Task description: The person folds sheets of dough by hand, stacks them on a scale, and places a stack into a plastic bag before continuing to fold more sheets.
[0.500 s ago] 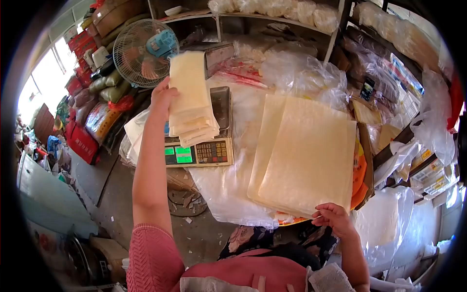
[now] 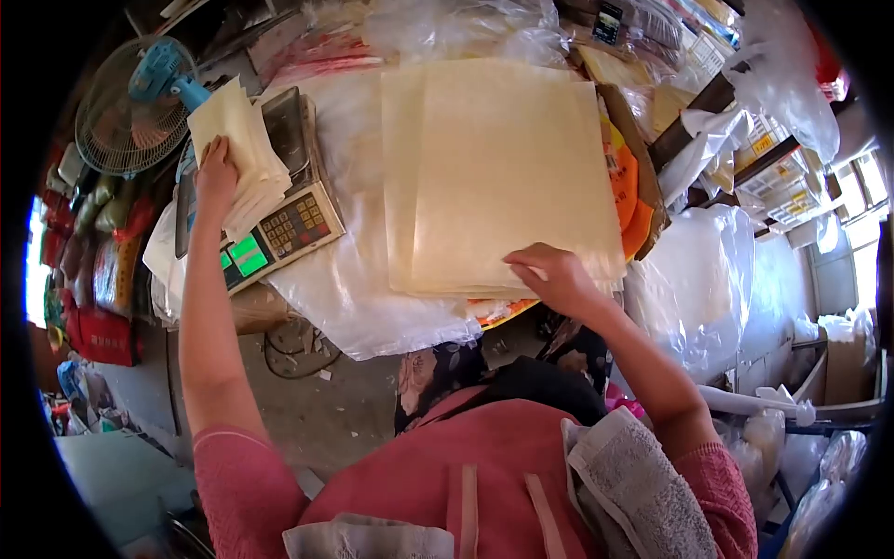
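Note:
My left hand (image 2: pixel 217 175) lies on a folded stack of thin cream sheets (image 2: pixel 244 140), its fingers stretched over the top. That stack rests on a digital scale (image 2: pixel 321 212) with a lit green display. My right hand (image 2: pixel 556 279) is at the near edge of a pile of large, flat, translucent cream sheets (image 2: pixel 507 168). Its thumb and forefinger are drawn together over the top sheet; whether a sheet edge is between them I cannot make out.
A fan (image 2: pixel 135 107) stands behind the scale on the left. Clear plastic film (image 2: pixel 349 289) covers the table. An open carton (image 2: pixel 649 177) with orange packaging (image 2: pixel 633 210) sits under the pile's right side. A phone (image 2: pixel 607 23) lies at the back right.
The view has swung right and down. My left hand has gone from the folded stack's edge to its top. My right hand has moved left along the pile's near edge, fingertips closing.

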`<action>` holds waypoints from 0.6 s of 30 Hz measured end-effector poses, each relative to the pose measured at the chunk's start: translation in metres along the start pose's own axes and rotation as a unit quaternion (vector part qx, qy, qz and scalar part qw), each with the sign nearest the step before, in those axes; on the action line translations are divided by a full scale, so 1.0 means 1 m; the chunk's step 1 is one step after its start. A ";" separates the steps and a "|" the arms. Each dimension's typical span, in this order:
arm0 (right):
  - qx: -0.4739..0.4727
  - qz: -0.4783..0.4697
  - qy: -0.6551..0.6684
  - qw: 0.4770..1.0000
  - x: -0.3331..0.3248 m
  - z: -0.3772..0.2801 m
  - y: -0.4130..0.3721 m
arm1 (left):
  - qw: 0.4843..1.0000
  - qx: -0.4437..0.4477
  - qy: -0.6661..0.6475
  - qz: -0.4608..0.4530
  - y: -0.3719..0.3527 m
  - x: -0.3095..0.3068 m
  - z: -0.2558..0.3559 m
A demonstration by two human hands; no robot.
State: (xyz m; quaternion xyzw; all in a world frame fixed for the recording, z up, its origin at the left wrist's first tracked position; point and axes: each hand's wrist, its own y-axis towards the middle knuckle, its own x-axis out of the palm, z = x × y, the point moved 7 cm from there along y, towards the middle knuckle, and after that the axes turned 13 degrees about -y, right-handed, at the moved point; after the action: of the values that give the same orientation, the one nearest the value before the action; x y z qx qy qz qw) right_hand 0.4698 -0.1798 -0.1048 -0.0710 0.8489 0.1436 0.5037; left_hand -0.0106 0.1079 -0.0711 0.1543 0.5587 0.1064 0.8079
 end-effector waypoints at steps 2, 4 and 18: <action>-0.094 0.003 -0.079 0.993 0.015 -0.014 0.006 | 0.999 0.011 0.020 0.043 0.001 -0.022 0.009; -0.145 0.003 -0.142 0.979 0.032 -0.012 0.006 | 0.984 0.043 0.097 0.144 -0.024 -0.068 0.067; -0.124 0.017 -0.160 0.979 -0.062 -0.054 -0.012 | 0.846 0.244 -0.468 -0.074 -0.198 0.042 0.272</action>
State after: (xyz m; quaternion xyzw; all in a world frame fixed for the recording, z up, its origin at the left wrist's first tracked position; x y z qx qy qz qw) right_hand 0.4578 -0.2100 -0.0277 -0.0941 0.7345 0.2656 0.6174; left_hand 0.2591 -0.0975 -0.0914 0.3360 0.1320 -0.1777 0.9155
